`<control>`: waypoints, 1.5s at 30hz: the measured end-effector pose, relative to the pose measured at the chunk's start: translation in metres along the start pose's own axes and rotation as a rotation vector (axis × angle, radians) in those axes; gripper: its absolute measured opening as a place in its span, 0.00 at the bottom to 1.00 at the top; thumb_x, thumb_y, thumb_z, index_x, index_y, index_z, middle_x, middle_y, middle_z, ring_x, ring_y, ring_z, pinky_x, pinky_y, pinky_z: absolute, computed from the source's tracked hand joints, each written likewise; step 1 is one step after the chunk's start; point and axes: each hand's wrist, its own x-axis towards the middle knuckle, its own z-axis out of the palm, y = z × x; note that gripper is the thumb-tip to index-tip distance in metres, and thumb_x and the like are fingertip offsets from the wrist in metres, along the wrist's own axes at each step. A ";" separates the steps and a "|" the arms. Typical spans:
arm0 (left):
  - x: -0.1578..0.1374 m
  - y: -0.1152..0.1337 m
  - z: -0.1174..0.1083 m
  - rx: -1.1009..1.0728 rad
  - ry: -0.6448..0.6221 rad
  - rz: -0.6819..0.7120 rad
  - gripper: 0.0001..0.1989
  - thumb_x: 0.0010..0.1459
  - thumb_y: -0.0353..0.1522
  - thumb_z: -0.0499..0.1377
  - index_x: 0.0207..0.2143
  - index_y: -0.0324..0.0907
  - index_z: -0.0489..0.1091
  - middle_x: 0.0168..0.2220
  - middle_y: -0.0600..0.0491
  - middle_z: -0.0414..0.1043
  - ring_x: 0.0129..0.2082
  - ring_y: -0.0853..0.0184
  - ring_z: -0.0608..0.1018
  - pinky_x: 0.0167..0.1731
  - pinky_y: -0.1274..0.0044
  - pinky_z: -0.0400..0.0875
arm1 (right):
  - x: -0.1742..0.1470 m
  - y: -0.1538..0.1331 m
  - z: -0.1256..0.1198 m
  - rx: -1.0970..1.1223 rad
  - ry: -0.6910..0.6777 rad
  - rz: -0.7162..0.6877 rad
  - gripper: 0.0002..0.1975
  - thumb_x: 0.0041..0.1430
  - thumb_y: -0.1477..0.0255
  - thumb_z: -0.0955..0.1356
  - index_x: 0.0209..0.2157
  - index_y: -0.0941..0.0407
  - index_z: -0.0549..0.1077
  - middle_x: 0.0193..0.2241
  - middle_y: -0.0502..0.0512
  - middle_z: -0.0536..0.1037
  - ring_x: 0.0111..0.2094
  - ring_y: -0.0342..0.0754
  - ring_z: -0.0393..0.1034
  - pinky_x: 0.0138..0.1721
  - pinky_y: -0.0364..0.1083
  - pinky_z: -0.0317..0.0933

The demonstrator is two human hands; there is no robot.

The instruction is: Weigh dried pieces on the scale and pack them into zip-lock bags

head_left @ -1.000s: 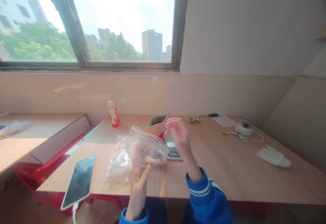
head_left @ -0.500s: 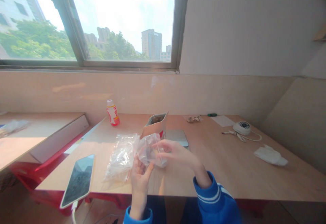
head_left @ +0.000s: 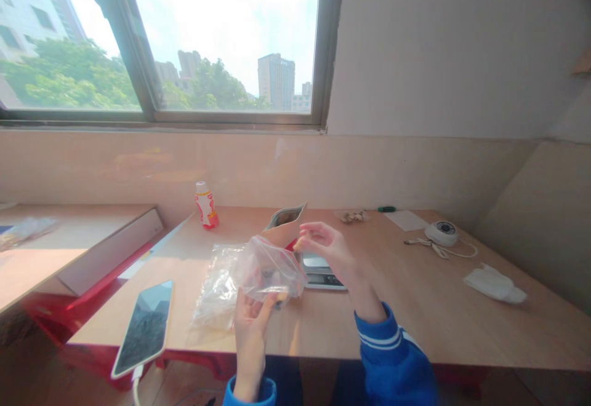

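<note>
My left hand (head_left: 252, 320) is closed on the lower edge of a clear zip bag (head_left: 268, 267), thumb in front. A few small dark bits show blurrily through its plastic. My right hand (head_left: 330, 249) is raised just right of the bag's upper edge, thumb and fingers drawn together in a pinch. Its fingertips look yellowish, and whatever may be between them is too small to make out. Below the right hand lies a silver digital scale (head_left: 325, 280), partly covered by the hand and bag. Behind the bag stands an open brown paper pouch (head_left: 281, 235).
A stack of clear bags (head_left: 215, 295) lies left of my hands. Farther left are a charging phone (head_left: 145, 326) and a red-and-white bottle (head_left: 205, 208). Toward the right are a small bag of brown pieces (head_left: 353, 216), a white dome camera (head_left: 441, 232) and a crumpled white packet (head_left: 495, 284).
My right hand has come out of the clear bag and moved up and right. The bag now spreads wider in my left hand, and more of the scale shows.
</note>
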 end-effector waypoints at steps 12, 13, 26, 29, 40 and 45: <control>0.000 0.002 -0.004 -0.039 -0.004 -0.015 0.33 0.46 0.37 0.66 0.55 0.47 0.61 0.55 0.47 0.67 0.50 0.59 0.74 0.46 0.72 0.72 | 0.043 -0.003 0.018 -0.500 0.147 -0.449 0.06 0.58 0.69 0.65 0.35 0.54 0.74 0.42 0.55 0.71 0.47 0.49 0.66 0.53 0.52 0.58; 0.001 0.002 -0.005 -0.031 -0.007 -0.013 0.33 0.46 0.37 0.66 0.55 0.46 0.62 0.55 0.47 0.68 0.50 0.59 0.74 0.46 0.73 0.72 | 0.035 -0.002 0.018 -0.473 0.173 -0.459 0.07 0.60 0.69 0.64 0.36 0.54 0.74 0.42 0.55 0.71 0.48 0.49 0.65 0.53 0.51 0.58; -0.004 0.002 -0.005 0.109 -0.102 0.007 0.26 0.47 0.38 0.66 0.49 0.39 0.70 0.47 0.44 0.75 0.47 0.57 0.76 0.47 0.68 0.72 | -0.027 -0.009 0.003 -0.250 -0.206 -0.142 0.08 0.59 0.65 0.65 0.36 0.55 0.72 0.35 0.53 0.74 0.37 0.45 0.69 0.38 0.44 0.65; -0.002 0.000 -0.004 0.139 -0.074 0.036 0.26 0.46 0.39 0.66 0.48 0.41 0.71 0.47 0.46 0.75 0.46 0.58 0.77 0.46 0.68 0.72 | -0.035 -0.011 0.006 -0.245 -0.269 -0.117 0.06 0.59 0.67 0.65 0.36 0.54 0.71 0.34 0.52 0.74 0.36 0.45 0.69 0.38 0.44 0.65; 0.001 -0.002 -0.007 0.130 -0.092 0.080 0.22 0.47 0.39 0.65 0.44 0.40 0.72 0.47 0.45 0.74 0.47 0.57 0.76 0.46 0.69 0.72 | -0.033 0.012 0.008 -0.293 -0.296 -0.075 0.06 0.60 0.69 0.64 0.39 0.53 0.66 0.35 0.50 0.70 0.35 0.43 0.68 0.37 0.43 0.64; 0.000 -0.001 -0.006 0.129 -0.095 0.091 0.20 0.48 0.38 0.65 0.43 0.41 0.73 0.46 0.47 0.75 0.46 0.58 0.76 0.45 0.69 0.73 | -0.034 0.018 0.006 -0.319 -0.339 -0.039 0.10 0.61 0.66 0.63 0.43 0.52 0.69 0.38 0.51 0.69 0.36 0.43 0.68 0.35 0.43 0.65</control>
